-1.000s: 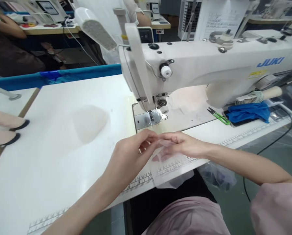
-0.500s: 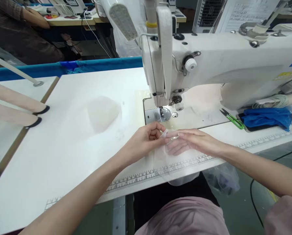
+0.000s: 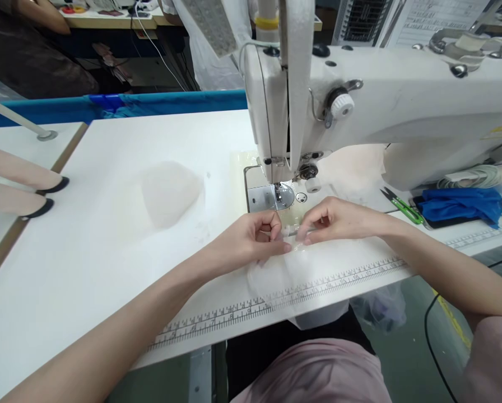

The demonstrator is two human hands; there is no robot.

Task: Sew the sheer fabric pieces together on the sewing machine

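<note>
My left hand (image 3: pixel 251 238) and my right hand (image 3: pixel 339 219) meet just in front of the needle plate (image 3: pixel 272 197) of a white sewing machine (image 3: pixel 381 112). Both pinch the top edge of a thin, sheer white fabric piece (image 3: pixel 284 274), which lies flat on the white table (image 3: pixel 87 252) and hangs over its front edge across the printed ruler strip (image 3: pixel 251 309). The fingers of both hands are curled, with thumb and fingertips pressed together on the fabric. The presser foot (image 3: pixel 278 193) stands a short way behind my fingers.
A stack of sheer white pieces (image 3: pixel 169 190) lies to the left of the machine. Green thread snips (image 3: pixel 402 206) and a blue cloth (image 3: pixel 461 202) sit at the right. Two pink, dark-tipped forms (image 3: pixel 19 193) lie at the far left. A person in dark clothes (image 3: pixel 32 50) sits behind.
My hands have moved closer to the needle plate with the fabric. My right hand's fingers went from stretched out to a pinch. The view shifted forward and down.
</note>
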